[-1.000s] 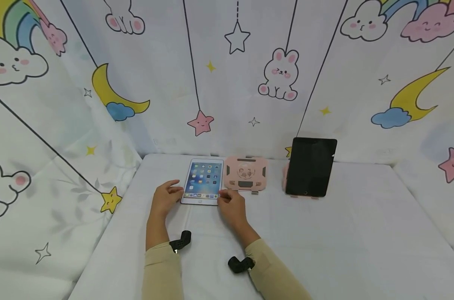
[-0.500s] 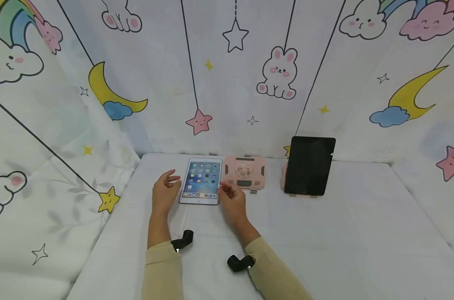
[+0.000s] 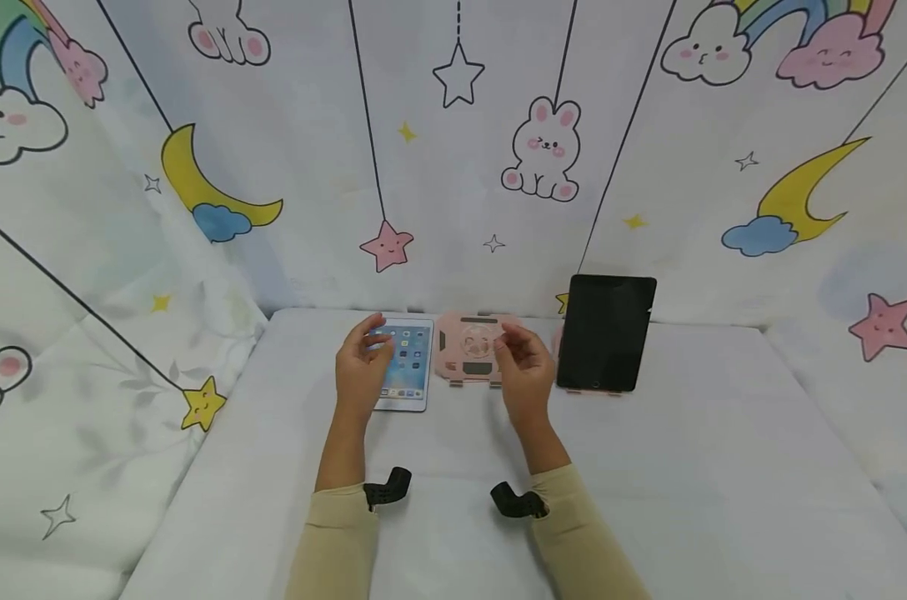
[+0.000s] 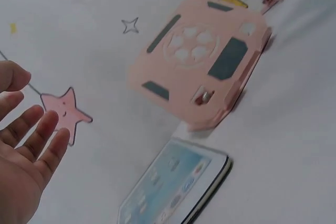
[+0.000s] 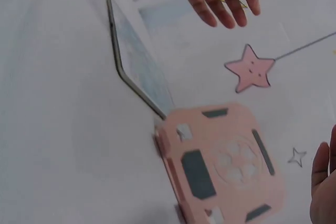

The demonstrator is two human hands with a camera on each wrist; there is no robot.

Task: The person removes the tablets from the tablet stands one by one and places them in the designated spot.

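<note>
A white tablet (image 3: 407, 363) with a lit screen lies flat on the white table (image 3: 694, 467) near the back wall. My left hand (image 3: 363, 357) hovers over its left side with fingers relaxed and spread, holding nothing; the left wrist view shows the hand (image 4: 26, 150) raised above the tablet (image 4: 176, 187). A pink folding stand (image 3: 472, 358) lies just right of the tablet. My right hand (image 3: 523, 362) hangs at the stand's right edge, fingers loosely bent and empty. In the right wrist view the stand (image 5: 226, 166) sits clear of my fingertips (image 5: 321, 174).
A dark tablet (image 3: 605, 333) stands upright on a second pink stand (image 3: 566, 350) at the back right. Cartoon-printed cloth walls (image 3: 198, 208) close the table in on the left, back and right. Black wrist cameras (image 3: 388, 487) sit on both sleeves.
Both hands lifted off the lit tablet's lower corners. The left rose over its left side. The right moved right and forward to the pink stand's right edge.
</note>
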